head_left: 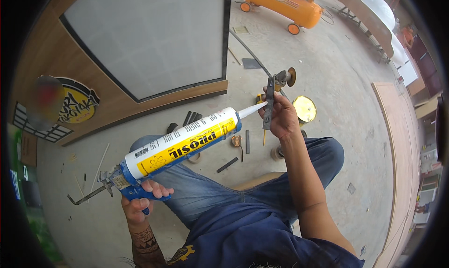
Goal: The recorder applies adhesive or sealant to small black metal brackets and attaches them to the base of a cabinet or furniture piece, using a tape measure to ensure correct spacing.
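One likely heavy, loaded caulking gun (184, 144) is clasped by its handle (132, 192) in the left grip (137, 209), one likely light strip (268, 114) in the right grip (285, 117).

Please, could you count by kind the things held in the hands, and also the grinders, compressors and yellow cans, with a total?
Caulk gun: 1
Tube: 1
Strip: 1
Grinder: 1
Compressor: 1
Yellow can: 1
Total: 6

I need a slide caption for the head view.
Left hand grips a caulking gun, its white nozzle at a dark strip the right hand holds.
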The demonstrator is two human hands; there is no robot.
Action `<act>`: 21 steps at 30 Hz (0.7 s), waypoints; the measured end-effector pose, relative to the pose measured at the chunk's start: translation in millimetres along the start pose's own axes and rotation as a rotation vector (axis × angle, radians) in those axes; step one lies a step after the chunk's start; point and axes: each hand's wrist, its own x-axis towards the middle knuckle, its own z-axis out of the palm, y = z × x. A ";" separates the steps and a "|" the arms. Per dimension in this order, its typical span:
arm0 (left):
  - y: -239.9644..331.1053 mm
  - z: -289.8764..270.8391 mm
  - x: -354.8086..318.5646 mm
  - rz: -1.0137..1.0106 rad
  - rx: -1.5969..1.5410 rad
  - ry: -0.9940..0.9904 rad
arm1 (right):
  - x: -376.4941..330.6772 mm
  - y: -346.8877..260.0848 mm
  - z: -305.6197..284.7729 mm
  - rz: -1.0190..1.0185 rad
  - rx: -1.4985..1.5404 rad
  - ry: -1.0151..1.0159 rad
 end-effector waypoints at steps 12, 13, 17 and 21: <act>-3.2 30.8 20.0 -0.091 0.150 0.080 | 0.5 -12.9 -22.3 -0.036 0.084 0.011; -2.0 33.1 20.4 -0.099 0.159 0.094 | 0.4 -13.5 -22.0 -0.033 0.087 0.013; 2.3 38.6 24.5 -0.110 0.180 0.088 | 0.4 -15.1 -23.7 -0.041 0.087 0.041; 4.6 34.5 24.5 -0.113 0.203 0.052 | -2.6 -15.8 -24.0 -0.053 0.073 0.052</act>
